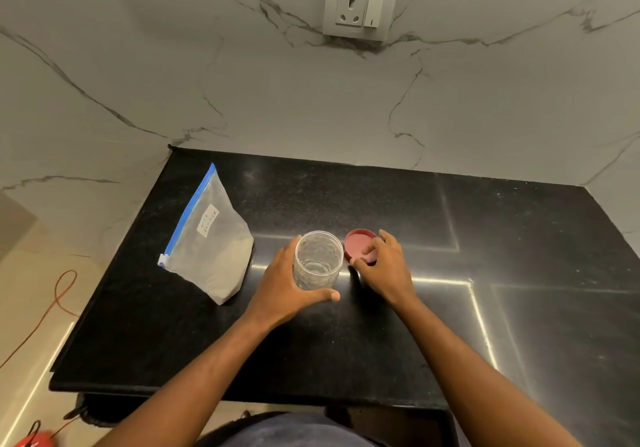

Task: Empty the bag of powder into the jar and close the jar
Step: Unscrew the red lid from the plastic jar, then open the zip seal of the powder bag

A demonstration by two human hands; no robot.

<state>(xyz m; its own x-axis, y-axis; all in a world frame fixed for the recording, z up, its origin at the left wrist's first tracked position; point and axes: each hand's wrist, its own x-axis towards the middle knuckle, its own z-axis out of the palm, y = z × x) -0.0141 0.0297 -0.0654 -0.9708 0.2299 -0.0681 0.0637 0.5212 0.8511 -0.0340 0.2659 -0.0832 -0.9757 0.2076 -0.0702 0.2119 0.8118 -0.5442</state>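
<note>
A clear plastic jar (317, 259) stands open and empty near the middle of the black counter (381, 342). My left hand (287, 287) wraps around its left side and base. The red lid (358, 242) lies upside down on the counter just right of the jar, and my right hand (384, 266) rests on its near edge with fingers curled on it. A zip bag of pale powder (214, 249) with a blue seal and a handwritten label stands to the left of the jar, apart from both hands.
A marble wall with a socket and switch plate (360, 4) rises behind the counter. The counter's left edge drops to a tiled floor with an orange cable (59, 294) and a red object (34, 439).
</note>
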